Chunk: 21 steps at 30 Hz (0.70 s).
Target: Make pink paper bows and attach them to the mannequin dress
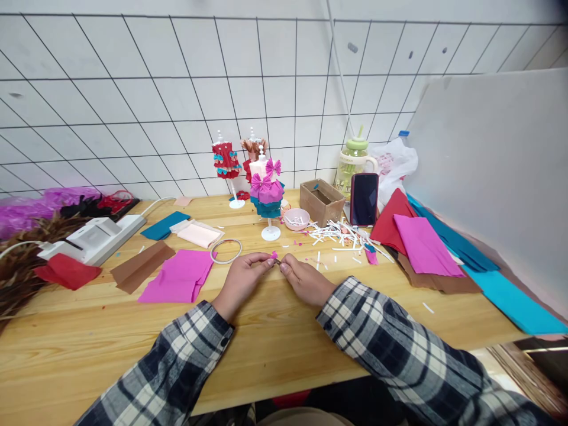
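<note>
My left hand (pixel 247 273) and my right hand (pixel 306 279) meet over the middle of the wooden table (pixel 266 349), fingertips almost touching. Both are closed in a pinch at a small, thin dark piece (pixel 277 262), too small to name. A bit of pink crepe paper (pixel 274 254) shows just behind the left fingertips. Beyond the hands stands a small white dress form (pixel 270 234) wearing a pink and teal paper skirt with pink bows. Beside my left hand lies a ring-shaped tape roll or hoop (pixel 226 251), and left of it a folded pink sheet (pixel 180 278).
Paper strips (pixel 341 234) are scattered near a pink bowl (pixel 296 219) and a cardboard box (pixel 322 201). A phone (pixel 364 200) stands before a bottle (pixel 352 160). Coloured paper (pixel 428 245) lies right; a power strip (pixel 93 239) sits left. Another dress form (pixel 226 160) stands behind.
</note>
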Available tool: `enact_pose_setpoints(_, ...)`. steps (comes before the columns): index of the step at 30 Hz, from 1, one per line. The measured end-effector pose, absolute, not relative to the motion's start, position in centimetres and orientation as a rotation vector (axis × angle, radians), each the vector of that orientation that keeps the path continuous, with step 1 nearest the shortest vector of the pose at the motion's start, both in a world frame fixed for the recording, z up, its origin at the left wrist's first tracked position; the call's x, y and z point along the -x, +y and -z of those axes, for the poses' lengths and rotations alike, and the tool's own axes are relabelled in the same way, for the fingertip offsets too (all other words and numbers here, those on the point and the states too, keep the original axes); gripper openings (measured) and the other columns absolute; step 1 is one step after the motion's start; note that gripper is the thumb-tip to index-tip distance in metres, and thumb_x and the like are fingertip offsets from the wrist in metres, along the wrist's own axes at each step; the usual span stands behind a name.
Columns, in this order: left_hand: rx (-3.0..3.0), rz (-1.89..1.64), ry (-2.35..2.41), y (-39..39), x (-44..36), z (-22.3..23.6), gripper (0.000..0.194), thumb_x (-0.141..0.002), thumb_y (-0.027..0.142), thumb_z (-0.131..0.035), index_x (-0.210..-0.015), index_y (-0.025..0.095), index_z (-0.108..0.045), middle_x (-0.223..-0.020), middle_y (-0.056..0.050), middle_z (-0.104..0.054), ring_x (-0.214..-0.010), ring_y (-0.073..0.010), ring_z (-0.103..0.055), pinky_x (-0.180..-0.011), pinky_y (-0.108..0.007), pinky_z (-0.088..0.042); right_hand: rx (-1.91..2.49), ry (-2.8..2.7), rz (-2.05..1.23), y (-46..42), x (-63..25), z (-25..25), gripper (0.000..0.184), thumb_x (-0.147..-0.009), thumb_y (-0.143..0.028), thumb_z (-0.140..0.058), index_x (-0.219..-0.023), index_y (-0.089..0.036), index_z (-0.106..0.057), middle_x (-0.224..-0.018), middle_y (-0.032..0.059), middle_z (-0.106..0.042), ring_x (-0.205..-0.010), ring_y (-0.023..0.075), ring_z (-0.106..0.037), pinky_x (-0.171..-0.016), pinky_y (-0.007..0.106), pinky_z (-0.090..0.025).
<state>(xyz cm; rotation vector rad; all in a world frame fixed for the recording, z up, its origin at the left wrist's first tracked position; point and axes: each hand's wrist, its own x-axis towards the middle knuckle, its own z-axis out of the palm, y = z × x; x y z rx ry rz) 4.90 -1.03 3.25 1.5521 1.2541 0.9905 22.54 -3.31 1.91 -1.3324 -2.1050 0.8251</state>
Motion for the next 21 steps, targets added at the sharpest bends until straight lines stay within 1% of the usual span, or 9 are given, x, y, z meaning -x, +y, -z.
enact_pose_setpoints(5,-1.617,-0.934,1.242,-1.0,-5.0,-3.1,0.026,-0.068,0.041,-0.073,-0.08,0.018,-0.076,-0.087,-0.008,-0.076,-0.086,-0.0256,-0.067,-0.086,-0.038,-0.048,1.338,-2.112,-0.787,-3.0,-22.7,-1.7,0.022,-0.1,-0.037,-0.028,-0.09,-0.023,-0.042,-0.077,0.0006,-0.055,-0.075,0.0178,-0.056,-0.066,0.027,-0.037)
enact_pose_setpoints(9,-1.588,-0.919,1.184,-1.0,-5.1,-3.0,0.026,-0.069,0.041,-0.072,-0.08,0.017,-0.075,-0.088,-0.008,-0.076,-0.087,-0.0257,-0.067,-0.086,-0.038,-0.049,1.327,-2.098,-0.76,-2.8,-22.7,-1.7,0.025,-0.1,-0.037,-0.029,-0.086,-0.023,-0.045,-0.077,0.0008,-0.056,-0.074,0.0172,-0.055,-0.065,0.027,-0.036)
enact_pose_setpoints(13,-1.522,-0.906,1.146,-0.9,-5.1,-2.8,0.028,-0.069,0.041,-0.072,-0.082,0.017,-0.076,-0.09,-0.008,-0.076,-0.088,-0.0256,-0.066,-0.087,-0.038,-0.048,1.31,-2.027,-0.795,-2.6,-22.4,-1.2,0.025,-0.099,-0.036,-0.033,-0.084,-0.022,-0.048,-0.078,0.0011,-0.058,-0.075,0.0164,-0.054,-0.067,0.027,-0.039)
enact_pose_setpoints(16,-1.479,-0.882,1.123,-0.8,-5.0,-2.4,0.031,-0.07,0.043,-0.072,-0.084,0.017,-0.076,-0.093,-0.009,-0.076,-0.088,-0.0251,-0.067,-0.086,-0.038,-0.049,1.312,-1.96,-0.853,-2.5,-22.0,-0.7,0.024,-0.098,-0.033,-0.034,-0.085,-0.022,-0.051,-0.083,0.0021,-0.061,-0.078,0.0161,-0.056,-0.07,0.027,-0.041)
enact_pose_setpoints(18,-1.478,-0.88,1.13,-0.7,-4.9,-2.0,0.031,-0.07,0.044,-0.072,-0.083,0.016,-0.075,-0.091,-0.009,-0.076,-0.087,-0.0245,-0.067,-0.086,-0.038,-0.049,1.332,-1.966,-0.865,-2.5,-22.0,-0.7,0.025,-0.098,-0.033,-0.034,-0.085,-0.021,-0.052,-0.083,0.0021,-0.061,-0.078,0.0162,-0.056,-0.069,0.027,-0.041)
enact_pose_setpoints(21,-1.449,-0.934,1.146,-0.5,-4.9,-1.7,0.036,-0.068,0.046,-0.074,-0.088,0.016,-0.072,-0.09,-0.009,-0.075,-0.087,-0.0237,-0.068,-0.085,-0.038,-0.05,1.422,-1.991,-0.747,-2.4,-22.6,-1.1,0.027,-0.099,-0.036,-0.032,-0.091,-0.022,-0.054,-0.081,0.002,-0.063,-0.075,0.017,-0.057,-0.066,0.027,-0.039)
